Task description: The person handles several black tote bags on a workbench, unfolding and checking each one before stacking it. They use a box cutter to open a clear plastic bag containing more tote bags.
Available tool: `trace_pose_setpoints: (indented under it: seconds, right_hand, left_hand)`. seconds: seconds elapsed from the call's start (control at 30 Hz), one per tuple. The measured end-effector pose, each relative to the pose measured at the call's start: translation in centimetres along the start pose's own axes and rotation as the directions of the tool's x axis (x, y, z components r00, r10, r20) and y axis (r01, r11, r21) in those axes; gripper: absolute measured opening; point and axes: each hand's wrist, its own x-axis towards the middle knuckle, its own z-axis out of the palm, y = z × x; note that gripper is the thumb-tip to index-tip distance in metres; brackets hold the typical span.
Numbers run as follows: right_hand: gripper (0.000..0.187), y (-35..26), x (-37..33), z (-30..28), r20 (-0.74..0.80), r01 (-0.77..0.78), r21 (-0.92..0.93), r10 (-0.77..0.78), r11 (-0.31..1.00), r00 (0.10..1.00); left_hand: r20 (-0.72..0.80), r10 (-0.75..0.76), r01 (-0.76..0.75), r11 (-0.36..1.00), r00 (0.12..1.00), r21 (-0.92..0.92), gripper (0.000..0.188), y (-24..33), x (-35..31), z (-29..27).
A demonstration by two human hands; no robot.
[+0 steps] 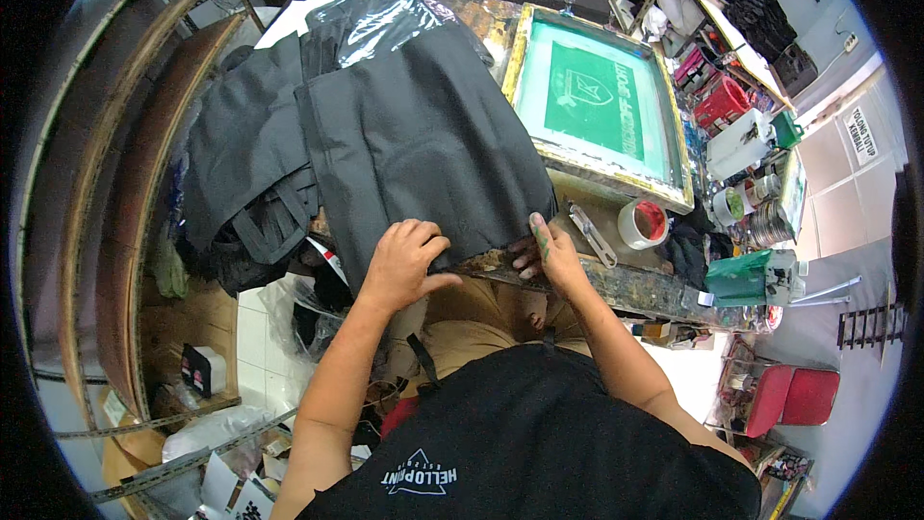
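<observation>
A black fabric bag (423,135) lies flat on the work table, its near edge toward me. My left hand (409,265) rests on its near left part, fingers bent over the cloth and the thumb held apart. At the near right corner my right hand (551,255) pinches the edge, thumb on top and fingers partly hidden below; green smudges mark the thumb. More black bags with straps (250,164) are heaped to the left. Behind lies a clear plastic wrapper (385,14). To the right is a screen-printing frame (602,101) with green mesh.
A box cutter (591,234) and a white tub with red ink (643,223) sit below the frame. Several cans (760,197), a white jug (739,143) and a green container (751,277) line the right side. Shelves (144,164) stand left; a red chair (794,395) stands right.
</observation>
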Motion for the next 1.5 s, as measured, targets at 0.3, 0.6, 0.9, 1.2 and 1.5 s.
trace_pose_setpoints:
  seconds: [0.3, 0.6, 0.9, 1.2, 1.5]
  right_hand:
    - [0.068, 1.4, -2.0, -1.5, 0.183, -0.025, 0.044, 0.016, 0.999, 0.983]
    - [0.042, 3.0, -2.5, -0.6, 0.289, 0.084, 0.011, -0.084, 0.996, 0.954]
    - [0.033, -0.3, -5.5, 0.5, 0.310, 0.466, -0.203, -0.395, 0.861, 0.865]
    - [0.030, -5.9, -6.4, 4.2, 0.420, 0.878, -0.220, -0.771, 0.425, 0.478]
    - [0.039, -6.3, -2.4, 8.7, 0.143, 0.569, 0.137, -0.585, 0.811, 0.798]
  left_hand:
    - [-0.034, -0.068, 0.064, 0.993, 0.997, -0.102, 0.021, -0.8, -0.7, 0.6]
    - [-0.121, 0.027, -0.009, 0.989, 0.992, 0.147, 0.013, 0.8, -1.3, 2.5]
    - [-0.162, -0.315, 0.254, 0.915, 0.935, -0.314, 0.019, 2.3, 0.4, -1.2]
    - [-0.350, -0.400, 0.271, 0.891, 0.847, -0.364, 0.023, 2.1, 4.8, -7.2]
    - [-0.383, -0.401, 0.217, 0.871, 0.832, -0.441, 0.016, 2.7, 4.9, -7.2]
